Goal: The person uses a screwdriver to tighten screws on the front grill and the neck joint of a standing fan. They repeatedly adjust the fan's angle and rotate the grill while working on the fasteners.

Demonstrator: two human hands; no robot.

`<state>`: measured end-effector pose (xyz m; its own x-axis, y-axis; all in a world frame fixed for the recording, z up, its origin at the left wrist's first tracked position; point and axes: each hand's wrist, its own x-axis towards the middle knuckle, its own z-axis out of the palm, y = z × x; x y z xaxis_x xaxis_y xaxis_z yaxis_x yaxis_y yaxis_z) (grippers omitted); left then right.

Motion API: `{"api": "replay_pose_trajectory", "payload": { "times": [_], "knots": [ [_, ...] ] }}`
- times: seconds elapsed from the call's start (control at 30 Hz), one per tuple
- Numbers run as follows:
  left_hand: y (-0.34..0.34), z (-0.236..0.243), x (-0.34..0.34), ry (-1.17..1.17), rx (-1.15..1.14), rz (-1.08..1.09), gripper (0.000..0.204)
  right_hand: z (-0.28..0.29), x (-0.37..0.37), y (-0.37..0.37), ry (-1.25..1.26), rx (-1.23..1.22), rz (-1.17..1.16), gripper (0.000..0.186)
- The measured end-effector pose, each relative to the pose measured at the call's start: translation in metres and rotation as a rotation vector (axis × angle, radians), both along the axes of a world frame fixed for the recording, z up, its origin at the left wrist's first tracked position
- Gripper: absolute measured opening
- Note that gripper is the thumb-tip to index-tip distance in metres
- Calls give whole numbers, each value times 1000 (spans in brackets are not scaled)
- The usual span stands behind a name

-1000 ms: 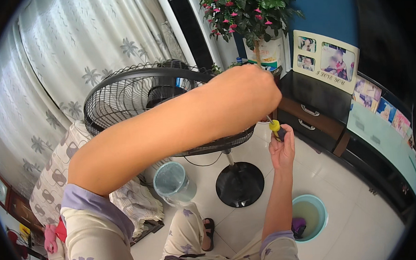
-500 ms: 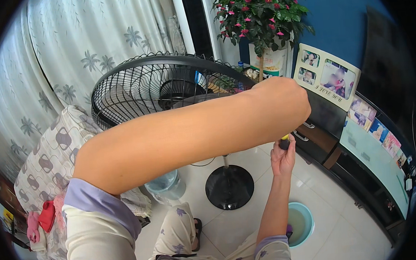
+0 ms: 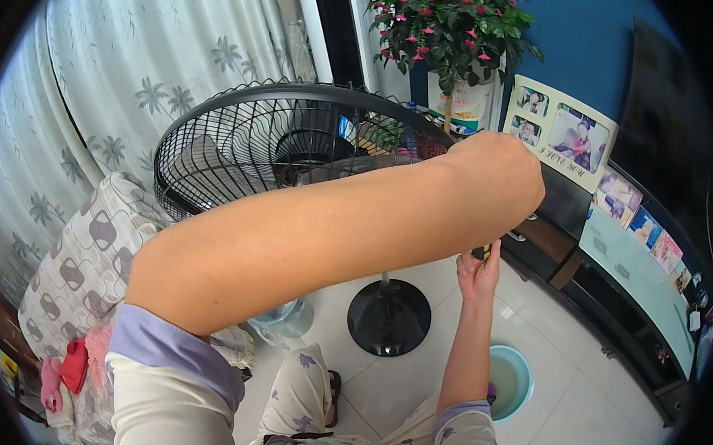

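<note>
"What are the hands doing?"

"The right hand (image 3: 476, 277), toward four o'clock, is clamped on the screwdriver (image 3: 483, 253). Only a bit of dark and yellow handle shows. The left hand (image 3: 499, 179), between two and three, is turned away with its fingers hidden, so I can't tell what it grips, if anything."

"Are the hands touching each other?"

"They're close, left above right in the view, but I can't tell whether they meet."

"What's in the way?"

"Mostly the bare left forearm (image 3: 332, 224). It runs right across the middle and covers the lower side of the black fan (image 3: 308, 148), whose wire cage shows between ten and eleven. The top of the fan's stand is hidden too; its round base (image 3: 388, 319) sits on the floor between five and six."

"Anything else down there?"

"A clear bucket (image 3: 289, 321) at seven, its top cut off by the arm, and a pale blue basin (image 3: 529, 379) of cloudy water near five."

"And further out?"

"A pink-flowered plant (image 3: 447, 28) at one, a cream photo frame (image 3: 565, 131) at two, and a dark drawer cabinet (image 3: 539, 241) at three. Pale curtains (image 3: 155, 72) hang at ten, and a seat in a patterned cover (image 3: 77, 269) is at nine, with a red cloth (image 3: 75, 366) at eight."
</note>
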<state>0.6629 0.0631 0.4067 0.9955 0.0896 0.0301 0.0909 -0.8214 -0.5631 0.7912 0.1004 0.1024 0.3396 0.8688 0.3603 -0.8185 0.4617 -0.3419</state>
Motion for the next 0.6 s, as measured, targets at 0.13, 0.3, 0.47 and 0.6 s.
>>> {"api": "replay_pose_trajectory", "payload": {
  "times": [0.13, 0.3, 0.47, 0.6],
  "knots": [
    [2, -5, 2, -14, -22, -20, 15, -15, 8, 9, -121, 193, 151, 38],
    [4, -4, 4, 26, -52, 27, 17, 38, -22, -16, 243, -122, -63, 43],
    [3, -4, 7, 1, -47, 5, 17, -7, 9, 3, -32, -1, -77, 46],
    [5, -5, 6, -11, -54, -5, 17, 3, 7, 1, -63, 130, 113, 42]
  ]
}}
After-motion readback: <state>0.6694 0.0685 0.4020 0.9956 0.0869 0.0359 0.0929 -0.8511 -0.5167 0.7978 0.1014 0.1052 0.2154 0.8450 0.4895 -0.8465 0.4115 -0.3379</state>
